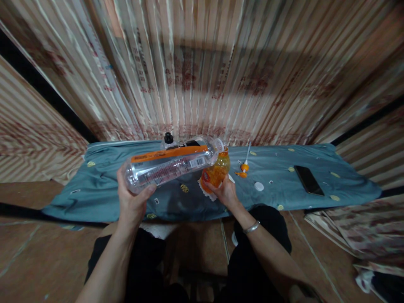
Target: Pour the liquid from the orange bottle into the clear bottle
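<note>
One clear bottle point(170, 164) slants in the grasp of the left hand point(132, 200), its mouth right by the neck of an orange bottle point(216, 172), which the right hand point(227, 192) clasps above the cloth-covered table point(104, 185). An orange pump point(244, 167) and white disc point(259, 186) lie to the right.

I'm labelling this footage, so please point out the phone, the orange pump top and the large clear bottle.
Phone point(309, 180): head view, middle of its dark face.
Orange pump top point(245, 167): head view, its orange part nearest the tube.
Large clear bottle point(171, 163): head view, middle of its label.
</note>
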Action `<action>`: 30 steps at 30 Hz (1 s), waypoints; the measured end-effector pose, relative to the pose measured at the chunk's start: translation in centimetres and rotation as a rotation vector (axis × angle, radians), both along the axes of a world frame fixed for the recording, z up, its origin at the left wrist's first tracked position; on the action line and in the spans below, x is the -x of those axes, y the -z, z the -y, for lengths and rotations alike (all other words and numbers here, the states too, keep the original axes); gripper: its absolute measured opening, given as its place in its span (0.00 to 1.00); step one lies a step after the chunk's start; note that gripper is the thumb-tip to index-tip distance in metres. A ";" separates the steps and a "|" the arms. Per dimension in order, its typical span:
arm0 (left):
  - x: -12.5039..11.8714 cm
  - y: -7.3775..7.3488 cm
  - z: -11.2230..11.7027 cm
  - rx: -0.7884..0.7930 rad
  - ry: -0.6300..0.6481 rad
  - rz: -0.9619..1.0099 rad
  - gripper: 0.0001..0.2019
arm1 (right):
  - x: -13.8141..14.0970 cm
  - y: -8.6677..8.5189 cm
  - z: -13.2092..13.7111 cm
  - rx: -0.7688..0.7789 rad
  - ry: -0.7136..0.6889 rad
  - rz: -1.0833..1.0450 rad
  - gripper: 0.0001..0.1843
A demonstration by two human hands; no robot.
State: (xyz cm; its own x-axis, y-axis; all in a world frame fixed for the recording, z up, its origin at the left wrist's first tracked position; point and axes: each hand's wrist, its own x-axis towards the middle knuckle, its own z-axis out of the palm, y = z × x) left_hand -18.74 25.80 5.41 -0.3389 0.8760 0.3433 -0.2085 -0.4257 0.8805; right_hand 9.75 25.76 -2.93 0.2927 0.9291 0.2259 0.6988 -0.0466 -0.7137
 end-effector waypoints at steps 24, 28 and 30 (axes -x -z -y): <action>-0.1 0.1 0.0 0.005 -0.018 -0.059 0.47 | 0.0 0.0 0.1 -0.007 -0.011 -0.026 0.44; 0.0 0.1 0.0 -0.019 -0.021 -0.075 0.47 | 0.0 -0.1 0.1 -0.008 -0.016 -0.019 0.44; 0.0 0.1 0.0 -0.020 -0.014 -0.053 0.47 | 0.0 -0.2 0.1 -0.001 -0.014 -0.021 0.44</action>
State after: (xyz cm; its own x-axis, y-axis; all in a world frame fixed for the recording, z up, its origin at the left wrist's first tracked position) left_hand -18.75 25.84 5.32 -0.3321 0.8639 0.3788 -0.1552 -0.4461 0.8814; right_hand 9.76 25.66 -2.77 0.2847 0.9329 0.2204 0.6844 -0.0368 -0.7282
